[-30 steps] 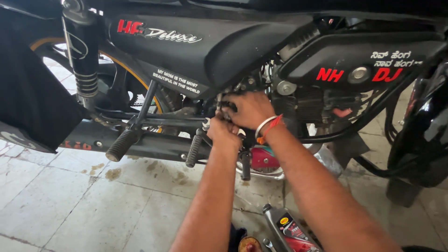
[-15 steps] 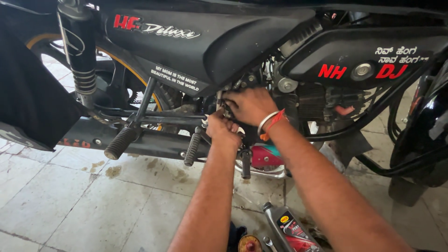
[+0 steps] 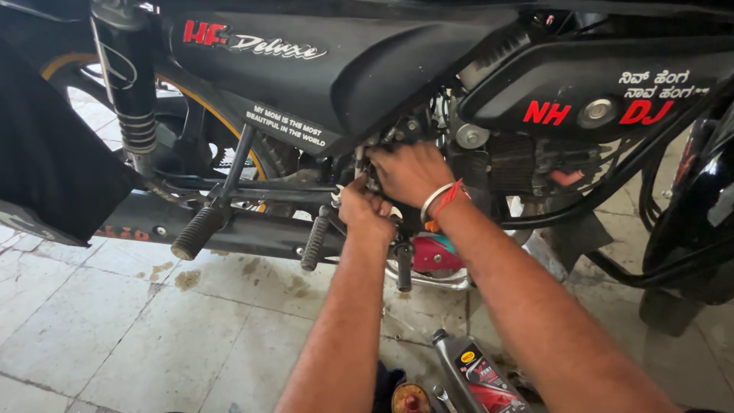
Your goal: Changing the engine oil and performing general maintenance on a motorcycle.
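Observation:
A black motorcycle stands side-on in front of me. Both my hands reach under its side panel, near the engine. My left hand is closed around a small metal part or tool just above the rear footpeg. Directly to its right, my right hand grips the same spot, fingers curled against the frame. What sits between the fingers is hidden. A white bangle and red thread circle my right wrist.
A grey oil bottle lies on the tiled floor below my arms, beside a small round can. The rear shock, wheel and black exhaust are at left. Another dark vehicle part stands at right.
The view has drifted slightly. Both hands stay at the same spot under the side panel, with small shifts of the fingers only.

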